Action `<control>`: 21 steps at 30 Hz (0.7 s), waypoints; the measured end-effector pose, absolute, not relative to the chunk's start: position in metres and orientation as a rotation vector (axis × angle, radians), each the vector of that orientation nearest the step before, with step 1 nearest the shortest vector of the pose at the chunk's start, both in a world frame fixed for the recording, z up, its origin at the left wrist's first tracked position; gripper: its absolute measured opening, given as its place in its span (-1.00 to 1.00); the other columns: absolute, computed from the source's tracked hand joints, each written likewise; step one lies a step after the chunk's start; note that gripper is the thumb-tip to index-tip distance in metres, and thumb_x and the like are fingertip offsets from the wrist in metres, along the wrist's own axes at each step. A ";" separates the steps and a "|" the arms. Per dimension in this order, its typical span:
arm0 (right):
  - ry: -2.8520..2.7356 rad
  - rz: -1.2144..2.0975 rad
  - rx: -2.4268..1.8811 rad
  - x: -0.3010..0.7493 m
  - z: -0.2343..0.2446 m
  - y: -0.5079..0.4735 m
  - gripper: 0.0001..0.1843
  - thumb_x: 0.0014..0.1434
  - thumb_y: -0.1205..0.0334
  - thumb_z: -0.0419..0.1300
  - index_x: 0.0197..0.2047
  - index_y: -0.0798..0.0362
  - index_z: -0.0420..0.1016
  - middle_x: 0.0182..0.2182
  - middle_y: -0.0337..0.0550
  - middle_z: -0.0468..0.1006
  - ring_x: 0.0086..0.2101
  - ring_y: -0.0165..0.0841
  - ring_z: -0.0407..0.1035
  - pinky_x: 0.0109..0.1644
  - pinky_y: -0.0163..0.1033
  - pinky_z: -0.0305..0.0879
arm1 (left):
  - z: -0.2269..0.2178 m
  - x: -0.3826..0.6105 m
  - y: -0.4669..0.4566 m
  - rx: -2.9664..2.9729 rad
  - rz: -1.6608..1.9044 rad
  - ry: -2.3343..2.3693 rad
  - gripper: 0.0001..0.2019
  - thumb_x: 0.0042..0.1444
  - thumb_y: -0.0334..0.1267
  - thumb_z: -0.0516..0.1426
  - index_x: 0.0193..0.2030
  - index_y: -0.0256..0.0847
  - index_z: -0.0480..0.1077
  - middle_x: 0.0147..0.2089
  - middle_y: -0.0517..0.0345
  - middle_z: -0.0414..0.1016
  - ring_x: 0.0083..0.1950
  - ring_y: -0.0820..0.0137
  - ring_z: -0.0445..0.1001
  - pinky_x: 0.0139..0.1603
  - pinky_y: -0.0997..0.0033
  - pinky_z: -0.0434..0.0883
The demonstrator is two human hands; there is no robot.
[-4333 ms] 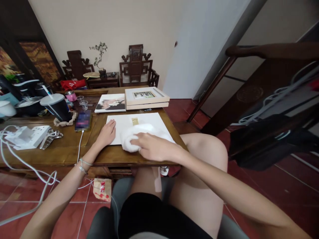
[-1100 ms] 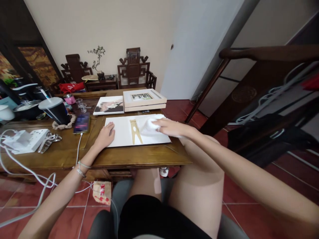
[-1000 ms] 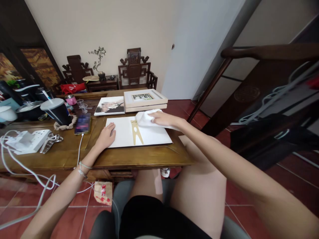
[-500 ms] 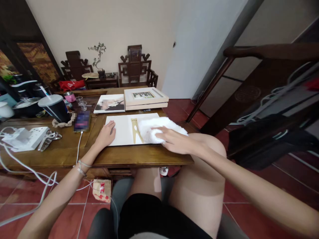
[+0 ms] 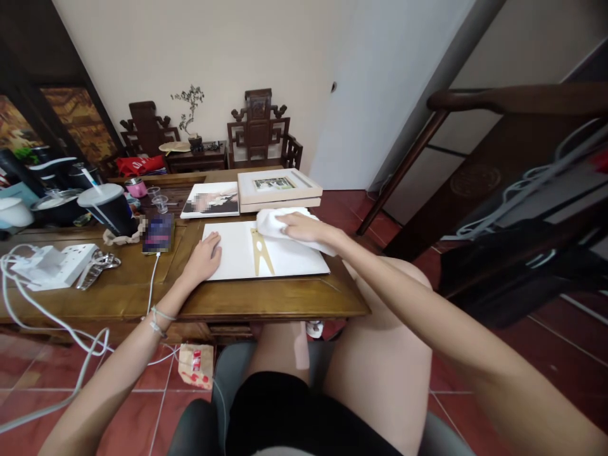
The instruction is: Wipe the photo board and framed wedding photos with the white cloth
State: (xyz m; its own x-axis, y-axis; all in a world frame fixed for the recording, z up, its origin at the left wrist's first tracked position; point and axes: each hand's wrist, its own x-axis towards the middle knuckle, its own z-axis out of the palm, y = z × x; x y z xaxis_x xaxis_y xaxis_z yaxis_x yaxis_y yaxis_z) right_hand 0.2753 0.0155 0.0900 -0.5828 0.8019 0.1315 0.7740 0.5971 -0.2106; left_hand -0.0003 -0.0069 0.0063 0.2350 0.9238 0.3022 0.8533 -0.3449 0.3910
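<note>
A white rectangular panel [image 5: 232,250] lies flat on the wooden table; it looks like the back of a picture frame. Near its middle is a gold, two-legged piece [image 5: 259,253] shaped like a frame stand. My left hand [image 5: 205,256] rests flat on the panel's left edge, fingers stretched out. With my right hand [image 5: 306,229] I grip a bunched white cloth [image 5: 270,221], pressed on the panel's upper right part. The cloth covers that far corner and the top end of the gold piece sits close by it.
Behind the panel stand stacked light frames [image 5: 280,201] and a photo print [image 5: 209,201]. To the left are a phone [image 5: 158,233] on a charging cable, a lidded cup [image 5: 110,209], a power strip [image 5: 71,266] and metal clips [image 5: 97,269]. The wooden table's front edge [image 5: 266,309] is near my legs.
My right hand has moved the cloth away from me and slightly left, from the panel's right side to its far edge, uncovering the near right corner. My left hand stays put.
</note>
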 end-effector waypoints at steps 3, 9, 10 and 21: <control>-2.552 0.153 -1.402 0.250 0.069 0.020 -0.59 0.10 0.47 -0.08 -0.03 0.21 0.42 -0.02 0.28 0.50 0.03 0.05 0.34 0.06 0.21 0.24 | 0.005 -0.002 -0.005 2.324 0.787 1.702 -0.56 0.21 -0.30 -0.06 0.19 -0.31 0.35 0.34 -0.16 0.30 0.40 0.12 0.20 0.40 -0.05 0.13; -2.665 0.163 -1.190 0.251 0.040 -0.031 -0.59 0.08 0.49 -0.02 -0.01 0.13 0.41 0.19 0.24 0.32 0.28 0.01 0.04 0.23 0.32 0.01 | 0.004 -0.001 -0.004 2.337 0.753 1.721 -0.54 0.23 -0.29 -0.07 0.21 -0.38 0.32 0.35 -0.22 0.27 0.42 0.11 0.17 0.40 -0.05 0.13; -2.701 0.171 -1.110 0.257 0.040 -0.044 -0.60 0.08 0.49 -0.01 -0.02 0.12 0.42 0.18 0.23 0.33 0.29 0.00 0.02 0.23 0.32 0.00 | 0.004 0.000 -0.005 2.342 0.745 1.720 -0.55 0.23 -0.29 -0.08 0.21 -0.38 0.33 0.35 -0.23 0.26 0.42 0.11 0.16 0.40 -0.03 0.13; -2.825 0.364 -1.076 0.266 0.112 -0.059 -0.71 0.06 0.50 -0.06 -0.24 0.07 0.39 -0.26 -0.03 0.53 -0.15 -0.19 0.40 -0.03 -0.16 0.29 | 0.002 0.000 -0.004 2.371 0.717 1.718 -0.56 0.25 -0.29 -0.10 0.21 -0.36 0.31 0.35 -0.23 0.26 0.42 0.10 0.16 0.39 -0.09 0.13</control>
